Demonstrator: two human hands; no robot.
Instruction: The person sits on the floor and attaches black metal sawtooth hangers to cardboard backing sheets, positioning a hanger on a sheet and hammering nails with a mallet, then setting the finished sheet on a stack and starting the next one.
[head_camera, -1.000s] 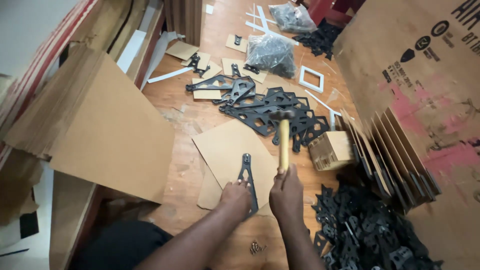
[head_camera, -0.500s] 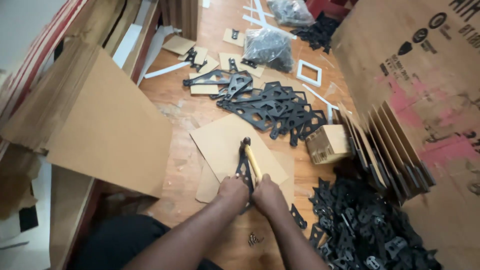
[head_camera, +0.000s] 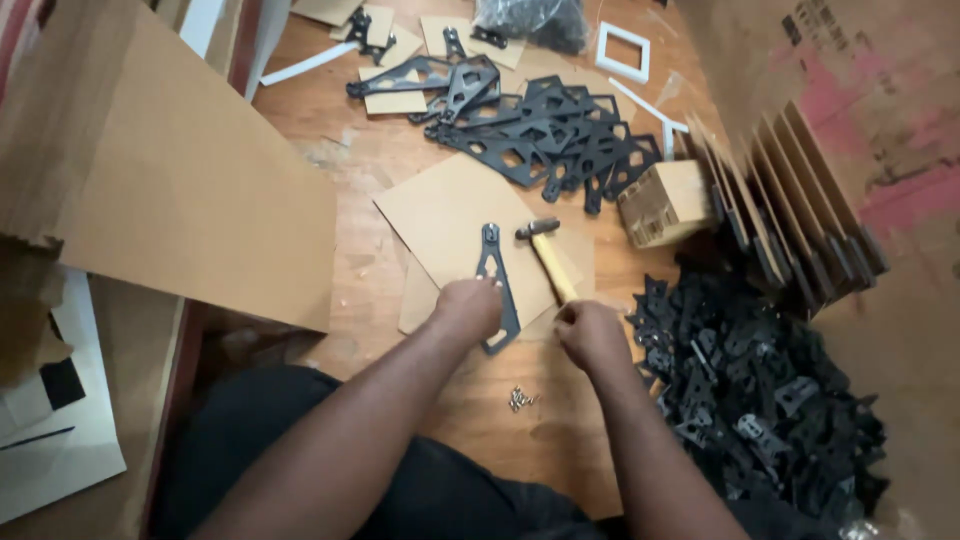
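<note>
A flat black triangular metal bracket (head_camera: 494, 277) lies on a square of brown cardboard (head_camera: 450, 225) on the wooden table. My left hand (head_camera: 470, 306) presses down on the bracket's lower part. My right hand (head_camera: 590, 332) grips the wooden handle of a small hammer (head_camera: 545, 255). The hammer's dark head rests low over the cardboard, just right of the bracket's top end. A few small metal fasteners (head_camera: 519, 399) lie on the wood between my forearms.
A heap of black brackets (head_camera: 545, 135) lies further back; a larger pile of small black parts (head_camera: 760, 385) sits at right. A small cardboard box (head_camera: 665, 203), upright cardboard dividers (head_camera: 790, 215), a large cardboard sheet (head_camera: 190, 200) at left, a white frame (head_camera: 622, 52).
The hammer was raised upright a second ago, then swung down; its head now lies low beside the bracket. My left hand stayed on the bracket. The camera moved closer.
</note>
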